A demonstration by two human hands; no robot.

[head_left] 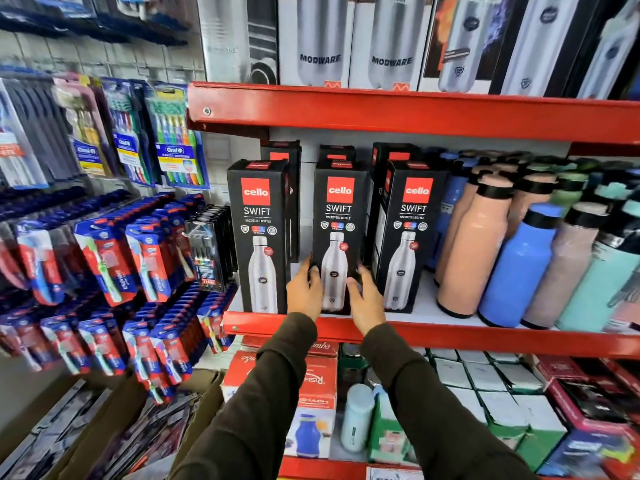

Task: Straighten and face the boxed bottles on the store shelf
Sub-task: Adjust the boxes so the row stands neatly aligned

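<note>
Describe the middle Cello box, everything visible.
The middle box is a tall black carton, apparently cardboard, with a red Cello logo, "SWIFT" and a steel bottle picture. It stands upright, front facing out, on the red-edged shelf between two matching boxes. The left hand and right hand touch its lower sides.

this is a shop, a general store aisle for household goods. red metal shelves (415,114) run in tiers, each stocked with many copies of the same product: black boxed bottles (258,233) with printed brand fronts standing in rows with more behind them, loose coloured bottles (516,268) crowded beside them, and taller boxed steel flasks (320,39) on the tier above. to the left, carded toothbrush packs (175,133) hang in overlapping rows on a wall rack. the tier below holds more boxed goods (317,386) packed close together.
</note>
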